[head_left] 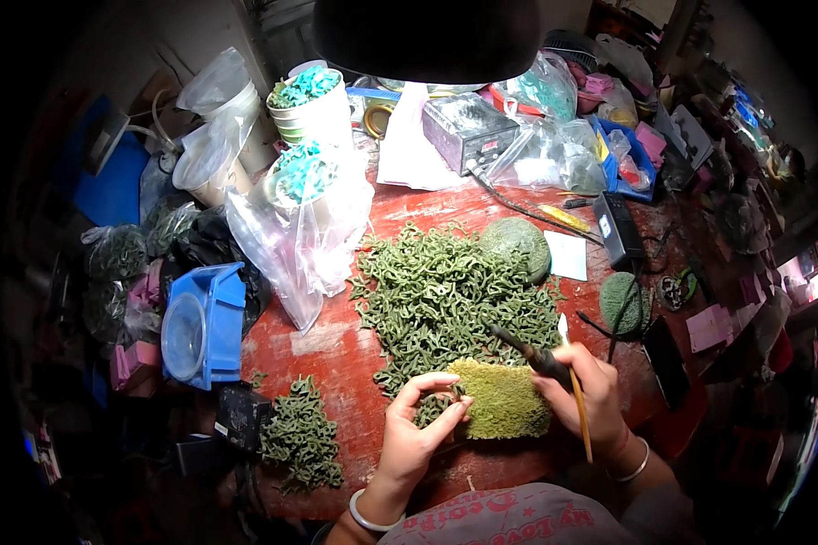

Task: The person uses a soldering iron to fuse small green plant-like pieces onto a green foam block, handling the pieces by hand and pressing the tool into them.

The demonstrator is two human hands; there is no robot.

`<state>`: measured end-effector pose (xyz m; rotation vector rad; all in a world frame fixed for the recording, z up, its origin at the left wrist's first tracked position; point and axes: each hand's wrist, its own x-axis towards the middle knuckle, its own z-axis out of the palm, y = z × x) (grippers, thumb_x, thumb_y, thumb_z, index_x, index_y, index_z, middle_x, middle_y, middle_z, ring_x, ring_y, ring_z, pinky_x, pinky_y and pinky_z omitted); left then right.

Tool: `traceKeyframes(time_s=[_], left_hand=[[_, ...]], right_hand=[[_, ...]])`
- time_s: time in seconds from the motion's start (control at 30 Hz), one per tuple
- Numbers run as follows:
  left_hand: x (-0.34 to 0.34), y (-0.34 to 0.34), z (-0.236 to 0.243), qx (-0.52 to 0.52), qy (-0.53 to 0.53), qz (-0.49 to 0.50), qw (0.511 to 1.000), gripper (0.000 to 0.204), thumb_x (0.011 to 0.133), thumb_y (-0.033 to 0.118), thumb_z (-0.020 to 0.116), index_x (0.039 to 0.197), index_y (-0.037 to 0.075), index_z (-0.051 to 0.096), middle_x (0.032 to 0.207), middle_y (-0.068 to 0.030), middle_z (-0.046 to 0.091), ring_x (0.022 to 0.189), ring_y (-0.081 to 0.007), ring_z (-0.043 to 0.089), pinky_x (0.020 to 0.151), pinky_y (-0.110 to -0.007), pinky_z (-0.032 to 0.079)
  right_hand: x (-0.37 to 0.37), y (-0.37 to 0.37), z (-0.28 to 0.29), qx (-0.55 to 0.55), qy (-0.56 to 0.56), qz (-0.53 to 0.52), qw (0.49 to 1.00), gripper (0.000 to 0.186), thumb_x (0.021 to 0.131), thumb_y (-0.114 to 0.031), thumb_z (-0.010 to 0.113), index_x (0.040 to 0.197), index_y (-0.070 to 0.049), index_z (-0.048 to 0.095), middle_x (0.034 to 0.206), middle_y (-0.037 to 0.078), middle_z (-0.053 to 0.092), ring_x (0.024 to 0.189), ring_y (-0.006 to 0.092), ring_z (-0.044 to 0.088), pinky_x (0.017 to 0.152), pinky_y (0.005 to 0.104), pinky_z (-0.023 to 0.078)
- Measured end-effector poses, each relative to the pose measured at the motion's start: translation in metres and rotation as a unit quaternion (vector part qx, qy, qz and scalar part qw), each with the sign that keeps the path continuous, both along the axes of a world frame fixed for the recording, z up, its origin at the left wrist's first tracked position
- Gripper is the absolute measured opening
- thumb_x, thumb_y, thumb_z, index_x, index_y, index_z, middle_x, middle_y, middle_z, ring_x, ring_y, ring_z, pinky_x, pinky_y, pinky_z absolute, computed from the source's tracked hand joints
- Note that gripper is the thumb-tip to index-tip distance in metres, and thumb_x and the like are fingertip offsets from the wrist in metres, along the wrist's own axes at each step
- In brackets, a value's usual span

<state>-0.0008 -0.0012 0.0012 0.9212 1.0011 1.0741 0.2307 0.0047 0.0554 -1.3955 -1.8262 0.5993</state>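
Note:
My left hand [425, 427] pinches a small dark green piece [459, 392] between thumb and fingertips, beside a yellow-green textured pad [500, 409]. My right hand [586, 395] grips a black pen-like electric tool [532, 354], its tip pointing up-left over a large heap of curly green pieces [432, 300]. The same hand holds a slim wooden-handled tool [582, 427] with a pale tip. A round green pad [513, 245] lies at the heap's back, a second one [620, 300] to the right. A smaller heap of green pieces [300, 436] sits left of my left hand.
A blue plastic bin [227, 327], tubs of turquoise pieces [304, 86] and plastic bags [291, 263] crowd the left. A grey electrical box [468, 127], a blue tray [636, 182] and a black device [618, 227] stand at the back and right of the worn red table [327, 345].

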Motion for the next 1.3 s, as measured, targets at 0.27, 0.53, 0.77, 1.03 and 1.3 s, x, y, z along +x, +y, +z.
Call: traceKeyframes(time_s=[0.27, 0.53, 0.77, 1.03, 1.3], left_hand=[[-0.001, 0.003, 0.001, -0.076, -0.084, -0.008, 0.994, 0.037, 0.090, 0.000, 0.073, 0.124, 0.007, 0.061, 0.093, 0.0001, 0.066, 0.074, -0.0047, 0.061, 0.057, -0.018, 0.042], [-0.005, 0.002, 0.001, -0.119, -0.140, 0.002, 0.983, 0.038, 0.089, 0.000, 0.075, 0.124, 0.008, 0.061, 0.094, -0.0009, 0.065, 0.070, -0.0052, 0.059, 0.056, -0.018, 0.041], [-0.005, 0.004, 0.003, -0.134, -0.147, 0.004, 0.980, 0.037, 0.090, 0.000, 0.074, 0.123, 0.008, 0.060, 0.097, -0.0022, 0.066, 0.075, -0.0068, 0.063, 0.056, -0.018, 0.043], [-0.009, 0.003, -0.005, -0.166, -0.249, -0.007, 0.954, 0.025, 0.095, 0.002, 0.067, 0.117, 0.006, 0.057, 0.095, -0.0086, 0.068, 0.073, -0.0122, 0.063, 0.055, -0.021, 0.045], [-0.010, 0.002, 0.002, -0.173, -0.204, -0.076, 0.961, 0.022, 0.092, 0.003, 0.073, 0.110, 0.010, 0.061, 0.090, -0.0022, 0.069, 0.067, -0.0060, 0.060, 0.056, -0.019, 0.044]], right_hand=[[-0.027, 0.065, -0.030, -0.017, -0.049, 0.074, 0.996, 0.031, 0.079, -0.006, 0.077, 0.102, -0.004, 0.056, 0.084, 0.017, 0.063, 0.077, 0.0376, 0.066, 0.066, 0.0438, 0.052], [-0.030, 0.071, -0.032, -0.019, -0.058, 0.100, 0.993, 0.028, 0.078, -0.003, 0.074, 0.100, -0.003, 0.057, 0.083, 0.017, 0.062, 0.077, 0.0376, 0.066, 0.067, 0.0433, 0.052], [-0.027, 0.047, -0.006, -0.070, 0.082, 0.064, 0.992, 0.021, 0.082, 0.002, 0.071, 0.100, -0.002, 0.061, 0.084, 0.008, 0.071, 0.080, 0.0142, 0.072, 0.072, 0.0278, 0.056], [-0.029, 0.033, 0.004, -0.205, 0.151, 0.180, 0.950, 0.023, 0.084, -0.002, 0.071, 0.105, -0.002, 0.063, 0.092, 0.009, 0.074, 0.089, 0.0154, 0.073, 0.079, 0.0296, 0.056], [-0.029, 0.034, 0.007, -0.175, 0.150, 0.212, 0.950, 0.025, 0.083, 0.000, 0.069, 0.106, -0.001, 0.061, 0.092, 0.010, 0.074, 0.088, 0.0191, 0.074, 0.078, 0.0302, 0.057]])
